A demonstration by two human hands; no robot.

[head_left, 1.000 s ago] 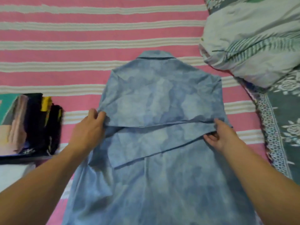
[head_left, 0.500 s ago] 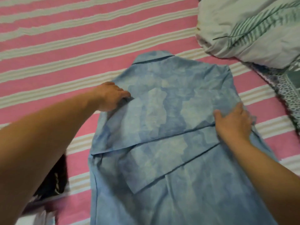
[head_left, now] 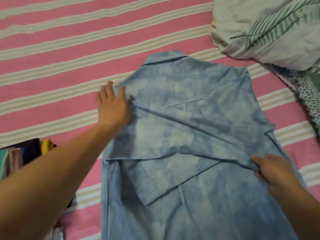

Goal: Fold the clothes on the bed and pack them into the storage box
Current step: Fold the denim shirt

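A light blue mottled shirt (head_left: 187,129) lies back-up on the pink striped bed, collar at the far end, both sleeves folded across its back. My left hand (head_left: 112,104) lies flat with straight fingers on the shirt's left shoulder edge. At the right edge of the folded sleeve, my right hand (head_left: 275,170) has its fingers curled on the cloth and pinches it. A stack of folded dark and coloured clothes (head_left: 24,156) shows at the left edge, partly behind my left forearm. The storage box itself is not clearly visible.
The pink and cream striped sheet (head_left: 69,58) stretches far and left. A crumpled white and green bedcover (head_left: 270,30) sits at the far right, with a grey patterned blanket (head_left: 306,90) below it.
My left hand moved up the shirt's left side and flattened at the shoulder. My right hand slid back toward me along the right edge to the sleeve fold. The view shifted.
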